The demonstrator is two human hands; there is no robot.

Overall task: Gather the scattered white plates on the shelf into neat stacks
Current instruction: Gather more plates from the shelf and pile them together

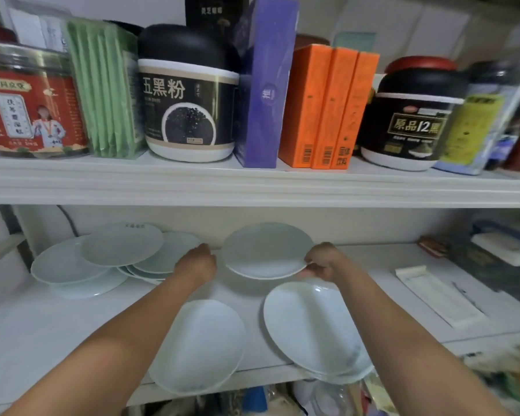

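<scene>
1. Head view: a white lower shelf carries the plates; above it an upper shelf holds a red-labelled jar, green packets, a black-and-white tub, a purple box, three orange boxes and a second dark tub.
2. Toward the right edge of the lower shelf lie a flat white packet and blurred dark items that cannot be made out.
3. Near the back left corner of the lower shelf sits a loose pile of plates, overlapping and tilted rather than squared up.
4. At the back centre, a single plate is held between both hands, lifted and slightly tilted.
5. The right hand is closed on that plate's right rim, fingers curled around it.
6. The left hand sits just beside the plate's left rim, fingers curled; whether it actually grips the rim cannot be told.
7. At the front edge, a front plate overhangs the edge between the two forearms.
8. To its right, a small front stack also overhangs the front edge, partly under the right forearm.
</scene>
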